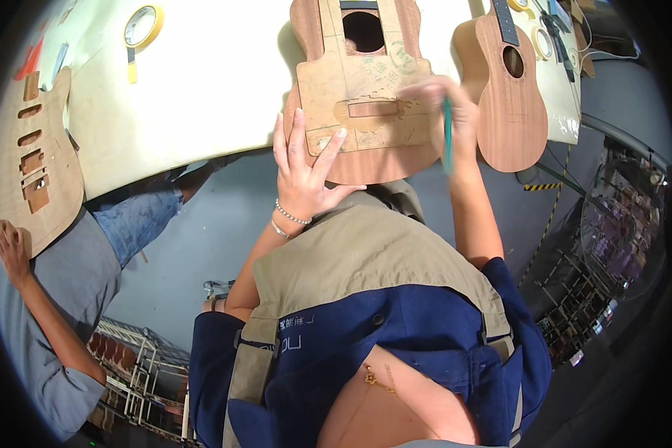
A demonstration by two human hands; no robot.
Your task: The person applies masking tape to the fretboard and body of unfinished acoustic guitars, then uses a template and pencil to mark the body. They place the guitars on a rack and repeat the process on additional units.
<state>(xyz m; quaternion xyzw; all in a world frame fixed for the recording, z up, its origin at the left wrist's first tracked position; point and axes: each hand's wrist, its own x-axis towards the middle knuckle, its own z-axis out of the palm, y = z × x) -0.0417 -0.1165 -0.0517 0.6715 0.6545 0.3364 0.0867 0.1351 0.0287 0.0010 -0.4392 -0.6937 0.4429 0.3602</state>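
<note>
A small wooden guitar body (381,166) lies at the table's near edge in front of me. On its top rests a flat tan template (321,89) with pencil lines, a green stamp and a rectangular cutout showing wood beneath. My left hand (305,179) lies on the template's lower left part, fingers spread, thumb toward the body's near edge. My right hand (455,112), blurred, is over the template's right side. Its fingers are closed around a slim green pen-like stick (447,134) that points down toward me. The stick's tip cannot be made out.
To the right lies a second small guitar (511,123) with a dark fretboard. Yellow tape rolls (143,27) sit on the pale table (194,97). At the left, a co-worker's hand (11,250) touches an electric guitar body (48,160). A large fan (621,231) stands at right.
</note>
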